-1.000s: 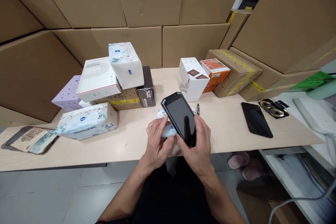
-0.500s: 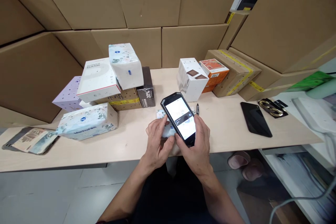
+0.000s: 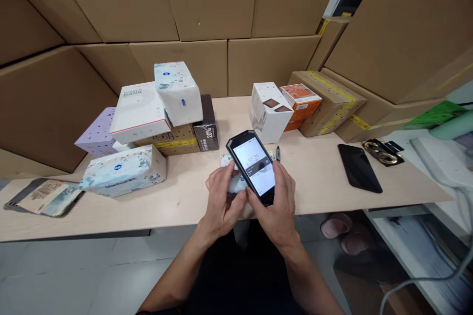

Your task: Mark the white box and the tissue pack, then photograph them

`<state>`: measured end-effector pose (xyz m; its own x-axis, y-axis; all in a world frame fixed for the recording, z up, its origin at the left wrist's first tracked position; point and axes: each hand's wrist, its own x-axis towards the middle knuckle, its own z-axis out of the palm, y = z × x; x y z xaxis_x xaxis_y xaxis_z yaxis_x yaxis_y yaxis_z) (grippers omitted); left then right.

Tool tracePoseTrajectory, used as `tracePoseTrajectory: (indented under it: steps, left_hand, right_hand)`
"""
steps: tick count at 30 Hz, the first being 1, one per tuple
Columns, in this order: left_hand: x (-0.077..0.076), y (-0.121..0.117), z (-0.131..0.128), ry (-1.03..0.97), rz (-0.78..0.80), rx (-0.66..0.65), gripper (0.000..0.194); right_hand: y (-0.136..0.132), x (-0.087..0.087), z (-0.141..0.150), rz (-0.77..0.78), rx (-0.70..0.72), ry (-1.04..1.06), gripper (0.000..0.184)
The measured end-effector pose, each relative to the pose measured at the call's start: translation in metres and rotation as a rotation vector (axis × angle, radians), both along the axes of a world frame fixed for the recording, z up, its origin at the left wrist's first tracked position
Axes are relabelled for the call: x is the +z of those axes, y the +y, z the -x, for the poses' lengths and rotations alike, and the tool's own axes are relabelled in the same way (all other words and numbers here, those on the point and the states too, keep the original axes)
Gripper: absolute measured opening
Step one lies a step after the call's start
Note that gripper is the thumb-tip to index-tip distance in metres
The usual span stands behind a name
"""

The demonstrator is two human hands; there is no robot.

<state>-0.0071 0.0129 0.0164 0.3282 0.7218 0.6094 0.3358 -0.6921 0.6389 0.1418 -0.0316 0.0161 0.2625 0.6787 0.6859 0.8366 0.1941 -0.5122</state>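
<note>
A black smartphone (image 3: 254, 160) is held tilted over the front of the table, its lit screen showing 15:36. My right hand (image 3: 277, 202) grips its lower right side, thumb near the bottom edge. On the other side, my left hand (image 3: 221, 199) is curled against the phone's left edge, with index finger and thumb near it. Beneath the phone and hands lies a floral tissue pack (image 3: 226, 160), mostly hidden. Just behind the phone's right side is a small dark pointed object (image 3: 278, 153), partly covered.
Left stand tissue packs (image 3: 123, 171), a power bank box (image 3: 138, 113), a purple box (image 3: 96, 130) and banknotes (image 3: 48, 197). Right are a white box (image 3: 269, 113), an orange box (image 3: 303, 103), a black phone (image 3: 359, 168) and a gold cable (image 3: 382, 151). Cardboard boxes (image 3: 199, 66) wall the back.
The phone's screen looks dimmer, and the clock digits read more clearly. Both hands and the phone stay in place; the view has shifted very slightly.
</note>
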Motion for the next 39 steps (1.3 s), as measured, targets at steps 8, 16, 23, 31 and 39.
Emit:
tracePoseTrajectory:
  steps: [8, 16, 23, 31, 39]
  left_hand:
    - [-0.0003, -0.0002, 0.0001, 0.011, 0.001, -0.004, 0.062]
    - [-0.0009, 0.0001, -0.0004, 0.029, -0.005, 0.021, 0.063]
    - [-0.0012, 0.0002, -0.0005, 0.027, -0.021, 0.024, 0.064]
    - [-0.0016, -0.0008, -0.0005, 0.041, -0.014, 0.032, 0.064]
    - [-0.0023, -0.0005, -0.0013, 0.046, -0.027, 0.048, 0.063]
  right_hand:
    - [0.0008, -0.001, -0.0005, -0.008, -0.001, -0.012, 0.081]
    - [0.0011, -0.0012, -0.0002, -0.008, 0.003, -0.004, 0.08]
    - [0.0004, 0.0014, 0.0, 0.006, 0.001, -0.008, 0.08]
    - [0.0005, 0.0023, 0.0003, 0.007, 0.002, -0.005, 0.079]
    - [0.0008, 0.0011, 0.0005, 0.0, 0.0, -0.017, 0.079]
